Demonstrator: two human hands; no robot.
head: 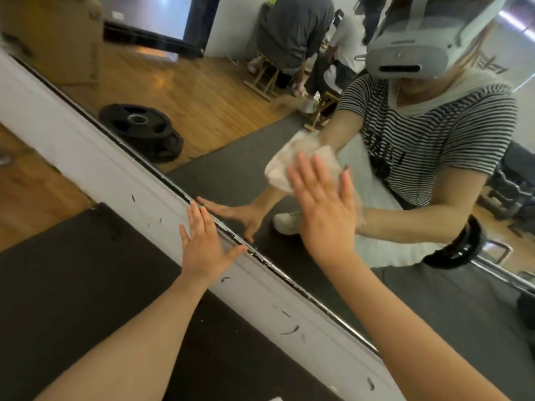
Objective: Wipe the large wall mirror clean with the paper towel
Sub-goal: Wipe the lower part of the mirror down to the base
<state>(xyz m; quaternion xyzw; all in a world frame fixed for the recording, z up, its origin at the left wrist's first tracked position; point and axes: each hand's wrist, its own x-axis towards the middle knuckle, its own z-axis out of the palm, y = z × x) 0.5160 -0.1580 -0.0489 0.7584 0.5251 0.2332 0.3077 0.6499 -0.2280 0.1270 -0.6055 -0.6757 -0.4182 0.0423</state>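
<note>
Mirror [289, 91] fills the upper right of the view, glass running diagonally above a white painted frame [95, 160] with scuffs and dark marks. Paper towel [282, 166], white and crumpled, lies flat against the glass under the right hand [324, 209]. Right-hand grip is wide: fingers straight and spread, palm pressing the towel to the mirror, towel sticking out past the fingertips to the upper left. Left hand [202, 244] also flat, fingers extended, resting on the white frame right at the glass edge, thumb out toward the dark strip along the mirror's border; it holds nothing and is near the right hand but apart from it and from the towel.

Reflection shows both hands mirrored, the person in a black-and-white striped shirt [434, 134] with a grey-white headset [411, 53]. Also reflected: black round weight plates [142, 131] stacked on the wooden floor [202, 91], a grey mat [237, 172], a wooden stool [266, 76] with a seated person in dark grey, seen from behind. Below the frame, real dark mat [86, 285] and wood floor at left. Glass looks glossy, slightly hazy near the towel. Frame edge shows chipped black trim.
</note>
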